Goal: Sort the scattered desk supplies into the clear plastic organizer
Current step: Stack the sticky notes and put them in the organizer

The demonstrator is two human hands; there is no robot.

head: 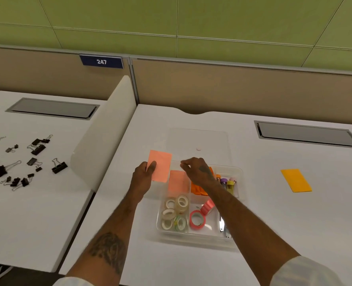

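The clear plastic organizer [240, 176] sits on the white desk in front of me. It holds several tape rolls [175, 213], red tape rolls [197, 219], orange items [197, 190], markers [229, 185] and a pink sticky pad [178, 180]. My left hand [143, 176] grips another pink sticky pad [160, 168] by its lower left edge, just left of the organizer. My right hand [195, 170] hovers over the organizer's far compartments with curled fingers; I see nothing in it. The clear lid [197, 141] lies behind the organizer.
An orange sticky pad [295, 180] lies on the desk to the right. Several black binder clips [26, 159] are scattered on the neighbouring desk at left, beyond a white divider [107, 129]. Grey cable hatches [307, 134] sit at the back.
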